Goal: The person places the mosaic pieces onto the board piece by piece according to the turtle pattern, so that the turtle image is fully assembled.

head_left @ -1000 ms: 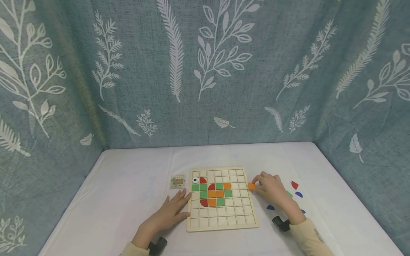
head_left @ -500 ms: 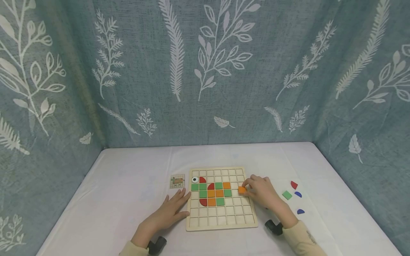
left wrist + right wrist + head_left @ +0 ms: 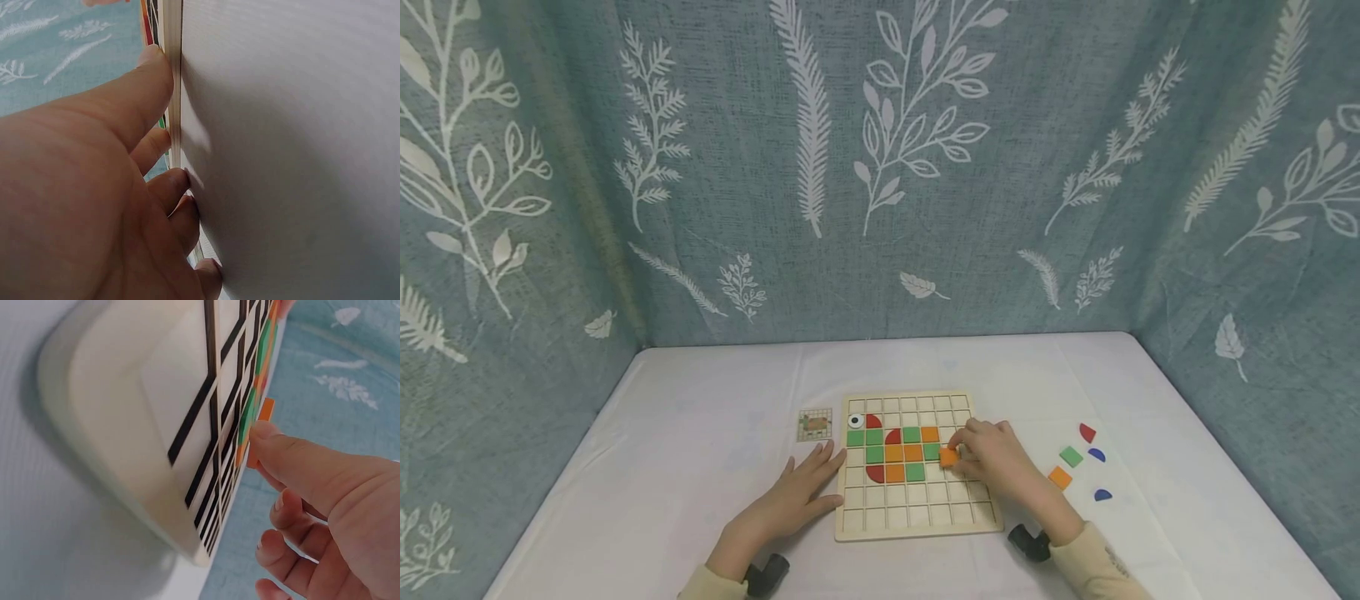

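On the white table a wooden grid board (image 3: 917, 522) bears green, orange and red tiles and a round eye tile (image 3: 855, 421) at its upper left. My right hand (image 3: 1000, 460) pinches an orange square tile (image 3: 949, 457) between thumb and fingers, over the grid just right of a green tile (image 3: 931, 452). In the right wrist view that orange tile (image 3: 267, 411) stands on edge against the thumb, close to the board. My left hand (image 3: 797, 493) lies with its fingers extended along the board's left edge, thumb and fingertips right at the rim (image 3: 175, 112).
Right of the board lie a red quarter-round tile (image 3: 1087, 432), a green square tile (image 3: 1071, 456), another orange square tile (image 3: 1060, 477) and blue half-round tiles (image 3: 1102, 495). A small picture card (image 3: 815, 424) lies at the board's upper left. A patterned curtain (image 3: 880, 167) stands behind the table.
My right hand has carried the orange tile leftward from the board's right edge to over the grid. The loose orange tile at the right has come into sight. My left hand stays put.
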The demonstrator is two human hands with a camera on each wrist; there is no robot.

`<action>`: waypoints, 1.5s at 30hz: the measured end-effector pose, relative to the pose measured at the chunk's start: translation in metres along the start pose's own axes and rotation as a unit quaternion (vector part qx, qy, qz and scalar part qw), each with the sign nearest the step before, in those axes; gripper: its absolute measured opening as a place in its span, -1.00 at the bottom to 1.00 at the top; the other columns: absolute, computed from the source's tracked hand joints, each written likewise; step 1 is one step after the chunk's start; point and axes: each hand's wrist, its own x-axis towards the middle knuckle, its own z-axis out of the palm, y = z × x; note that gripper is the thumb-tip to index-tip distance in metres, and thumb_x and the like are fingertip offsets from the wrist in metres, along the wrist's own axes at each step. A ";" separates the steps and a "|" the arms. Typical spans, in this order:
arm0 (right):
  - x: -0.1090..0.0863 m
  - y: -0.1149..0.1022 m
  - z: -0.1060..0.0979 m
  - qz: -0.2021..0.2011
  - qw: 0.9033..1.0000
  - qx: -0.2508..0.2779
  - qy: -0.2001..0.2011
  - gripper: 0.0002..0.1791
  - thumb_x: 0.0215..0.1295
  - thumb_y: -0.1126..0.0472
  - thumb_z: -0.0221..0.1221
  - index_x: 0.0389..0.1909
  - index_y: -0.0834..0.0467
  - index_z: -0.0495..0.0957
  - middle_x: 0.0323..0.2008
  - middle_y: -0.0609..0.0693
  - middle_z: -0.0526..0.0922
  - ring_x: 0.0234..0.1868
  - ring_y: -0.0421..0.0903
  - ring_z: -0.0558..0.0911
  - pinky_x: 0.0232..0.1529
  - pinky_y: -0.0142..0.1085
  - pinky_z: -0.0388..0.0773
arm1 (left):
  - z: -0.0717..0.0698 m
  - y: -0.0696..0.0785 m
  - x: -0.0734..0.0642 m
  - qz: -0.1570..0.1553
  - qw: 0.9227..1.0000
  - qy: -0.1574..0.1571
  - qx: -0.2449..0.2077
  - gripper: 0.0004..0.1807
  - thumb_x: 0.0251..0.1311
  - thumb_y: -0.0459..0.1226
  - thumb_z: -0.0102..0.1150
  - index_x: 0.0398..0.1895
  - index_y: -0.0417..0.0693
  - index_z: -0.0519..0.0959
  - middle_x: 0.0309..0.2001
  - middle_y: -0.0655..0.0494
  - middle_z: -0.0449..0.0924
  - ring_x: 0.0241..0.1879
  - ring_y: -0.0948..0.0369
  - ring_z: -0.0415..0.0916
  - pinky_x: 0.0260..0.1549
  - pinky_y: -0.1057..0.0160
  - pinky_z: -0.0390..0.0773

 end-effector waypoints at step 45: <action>0.002 -0.012 0.007 -0.038 0.999 0.000 0.001 -0.81 -0.08 0.04 0.41 -0.38 -0.09 0.69 -0.53 -0.26 0.42 -0.50 -0.33 0.27 -0.25 -0.31 0.20 | -0.003 0.001 -0.001 0.005 1.000 -0.003 0.003 -0.26 0.22 0.04 0.04 0.38 -0.12 0.17 0.41 -0.19 0.01 0.42 -0.14 -0.17 0.29 -0.31 -0.28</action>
